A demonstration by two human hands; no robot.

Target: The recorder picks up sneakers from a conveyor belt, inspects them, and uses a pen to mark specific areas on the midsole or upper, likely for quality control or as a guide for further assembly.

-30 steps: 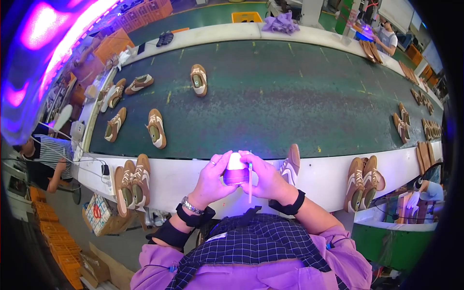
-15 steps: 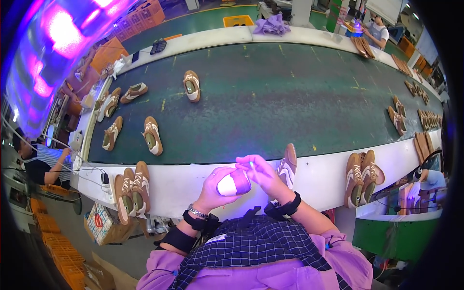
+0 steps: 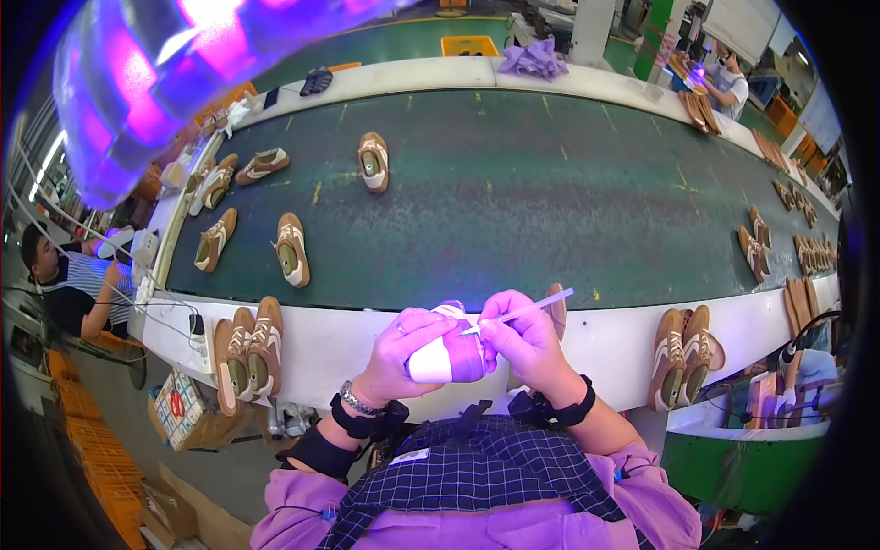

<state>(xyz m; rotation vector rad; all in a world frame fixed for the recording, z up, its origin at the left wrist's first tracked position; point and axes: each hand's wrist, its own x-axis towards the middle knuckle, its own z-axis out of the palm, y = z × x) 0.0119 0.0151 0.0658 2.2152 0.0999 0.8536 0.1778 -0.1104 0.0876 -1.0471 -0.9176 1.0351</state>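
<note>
And there, you've swung the stick (image 3: 541, 303) outward toward the green belt (image 3: 458, 220), your right hand (image 3: 524, 345) pinching it, while your left hand (image 3: 394, 353) curls round the shoe (image 3: 466, 357) on your side of the belt, so both hands now work close together, tip contact unclear.

Counter (image 3: 458, 238) long, green-topped, white-rimmed. Beyond its far edge lies green floor (image 3: 385, 44); pale column (image 3: 591, 32) stands there. Lamp (image 3: 137, 101) glows purple toward counter's far left corner. Counter's near left: grey floor (image 3: 249, 475), orange crates (image 3: 105, 472).
</note>
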